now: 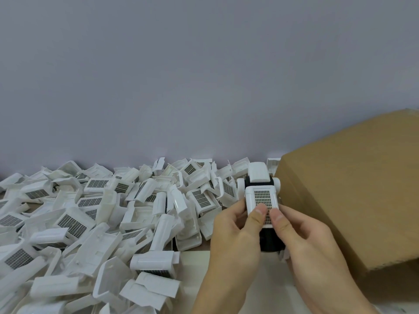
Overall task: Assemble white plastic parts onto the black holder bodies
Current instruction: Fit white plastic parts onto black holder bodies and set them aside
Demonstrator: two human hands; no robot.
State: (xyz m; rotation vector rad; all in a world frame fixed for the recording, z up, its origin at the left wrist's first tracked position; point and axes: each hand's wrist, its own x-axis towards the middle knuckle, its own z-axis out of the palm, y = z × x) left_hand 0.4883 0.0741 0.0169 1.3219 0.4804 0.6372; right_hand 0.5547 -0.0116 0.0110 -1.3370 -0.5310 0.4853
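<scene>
Both my hands hold one black holder body (271, 242) above the table at lower right. A white plastic part with a dark grid panel (261, 197) sits on its front, and a white cap (259, 174) with round side pieces stands at its top. My left hand (233, 236) grips the holder's left side with its thumb pressed on the grid panel. On the right side my right hand (303, 236) grips it too, thumb on the panel beside the other. The holder's lower half is hidden by my fingers.
A large heap of loose white plastic parts (95, 223), several with grid panels, covers the table from the left to the middle. A brown cardboard box (353, 196) stands just right of my hands. A plain grey wall (204, 75) rises behind.
</scene>
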